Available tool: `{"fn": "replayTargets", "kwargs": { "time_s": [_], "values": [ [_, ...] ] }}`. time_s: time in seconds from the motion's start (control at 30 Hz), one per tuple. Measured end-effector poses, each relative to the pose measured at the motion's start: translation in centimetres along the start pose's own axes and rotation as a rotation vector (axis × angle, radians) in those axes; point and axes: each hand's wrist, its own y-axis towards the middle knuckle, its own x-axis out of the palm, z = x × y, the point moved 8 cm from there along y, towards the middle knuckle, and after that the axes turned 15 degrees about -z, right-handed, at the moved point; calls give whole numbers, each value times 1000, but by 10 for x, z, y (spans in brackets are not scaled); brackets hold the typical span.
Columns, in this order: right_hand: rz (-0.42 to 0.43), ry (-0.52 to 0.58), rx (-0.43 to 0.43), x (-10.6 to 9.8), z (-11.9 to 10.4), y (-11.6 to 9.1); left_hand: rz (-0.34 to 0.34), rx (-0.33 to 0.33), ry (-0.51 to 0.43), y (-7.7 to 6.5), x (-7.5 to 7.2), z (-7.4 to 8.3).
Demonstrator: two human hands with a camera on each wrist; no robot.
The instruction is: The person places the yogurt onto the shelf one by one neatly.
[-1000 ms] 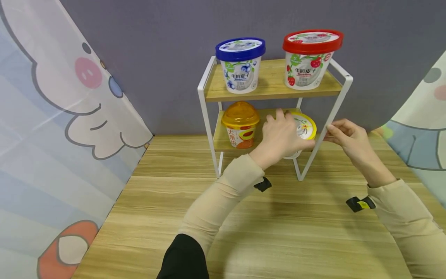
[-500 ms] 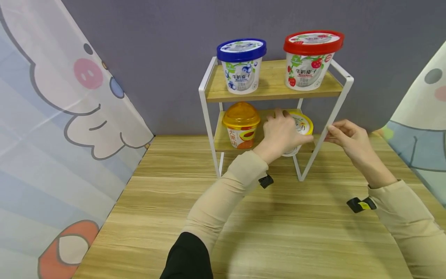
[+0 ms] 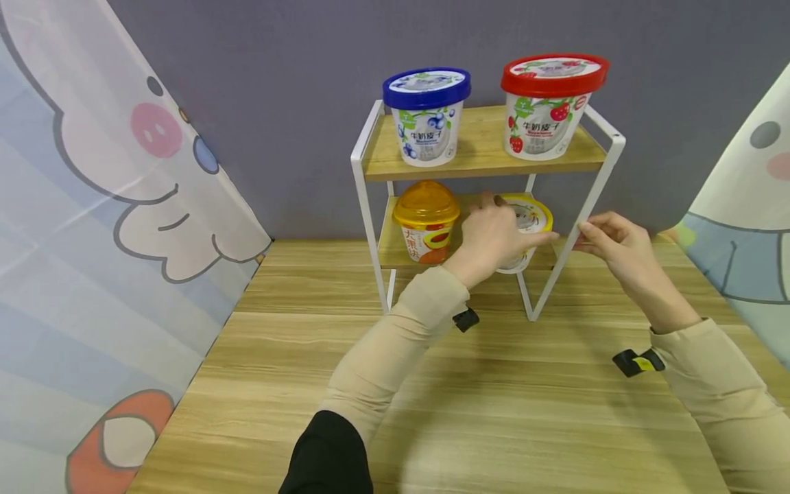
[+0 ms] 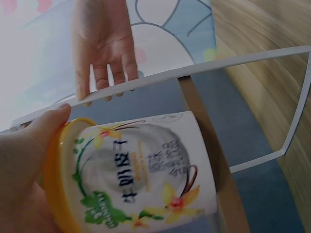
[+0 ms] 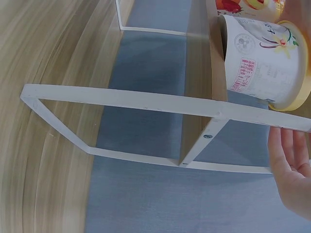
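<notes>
My left hand holds a white food tub with a yellow lid at the right of the lower board of a two-tier rack. The thumb reaches across the lid's front toward the rack's right post; the other fingers are at the lid's left side, partly hidden. The left wrist view shows the printed tub lying sideways in the picture, flowers on its side. My right hand pinches the right front post between thumb and fingers. In the right wrist view, fingers stand against the white frame.
On the upper board stand a blue-lidded blueberry tub and a red-lidded strawberry tub. A cup with an orange domed lid is at the lower left. A grey wall panel rises behind; cartoon-printed cloths flank the wooden tabletop.
The yellow-lidded tub has shifted left and slightly back on the lower board, my left hand moving with it. My right hand stays at the post.
</notes>
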Motion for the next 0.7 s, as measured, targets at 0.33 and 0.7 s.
{"fn": "replayTargets", "kwargs": {
  "time_s": [0.33, 0.7],
  "values": [
    [16, 11, 5, 0, 0, 0, 79, 247, -161, -29, -5, -11],
    [26, -3, 21, -1, 1, -1, 316, 503, -222, -48, -12, -19]
  ]
}}
